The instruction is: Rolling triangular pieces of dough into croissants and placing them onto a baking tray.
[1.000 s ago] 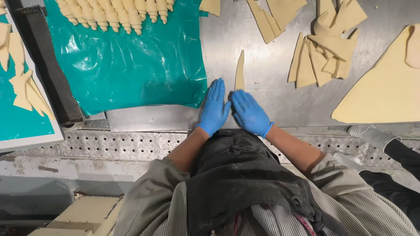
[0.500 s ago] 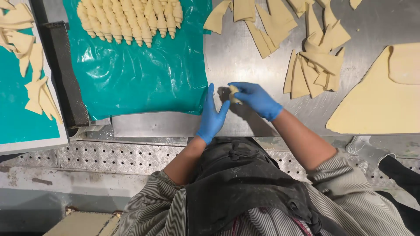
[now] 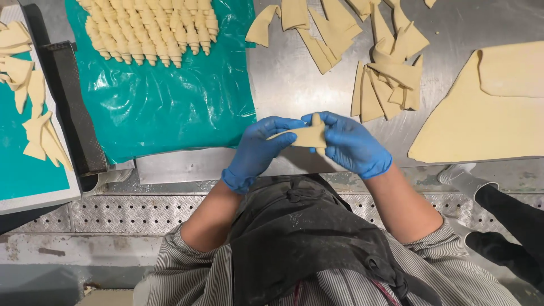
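Observation:
Both my hands wear blue gloves and hold one rolled piece of pale dough (image 3: 306,136) just above the steel table's near edge. My left hand (image 3: 258,150) grips its left end, fingers wrapped under it. My right hand (image 3: 351,144) pinches its right end, thumb on top. Rows of rolled dough pieces (image 3: 150,25) lie on a teal plastic sheet (image 3: 170,107) to the upper left. A pile of cut dough triangles (image 3: 388,79) lies just beyond my right hand.
A large dough sheet (image 3: 481,119) covers the steel table (image 3: 283,79) at right. More triangles (image 3: 317,28) lie at the top. At far left a second teal tray (image 3: 28,170) holds dough scraps (image 3: 34,107). Another person's dark sleeve (image 3: 510,215) shows at the right edge.
The flat dough triangle under my palms has been rolled up and lifted off the table; both hands now hold it by its ends. The view has shifted downward.

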